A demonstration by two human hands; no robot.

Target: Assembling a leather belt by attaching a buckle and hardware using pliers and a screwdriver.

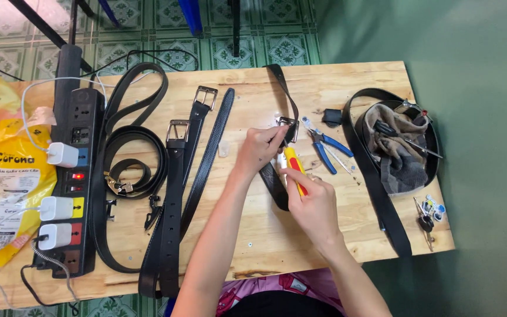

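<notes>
Green patterned floor tiles surround a pale wooden table (347,88) seen from above. At its far left lies a yellow plastic bag (7,176), and beside it a black power strip (74,176) carries three white chargers (56,208). Next come coiled black belts (133,158), then two straight black belts with silver buckles (178,132) lying side by side. Near the middle, the left hand (259,149) pinches the silver buckle (287,123) of a black belt (286,100) that runs from the far edge of the table toward the person. Just right of it, the right hand (315,205) is closed around a screwdriver with a yellow and red handle (294,167), whose tip points up at that buckle. Blue-handled pliers (327,149) lie just beyond, then another looped black belt (377,188) encircling a brown rag (397,152) with a thin tool resting on it. A bunch of keys (426,217) sits near the right edge.
</notes>
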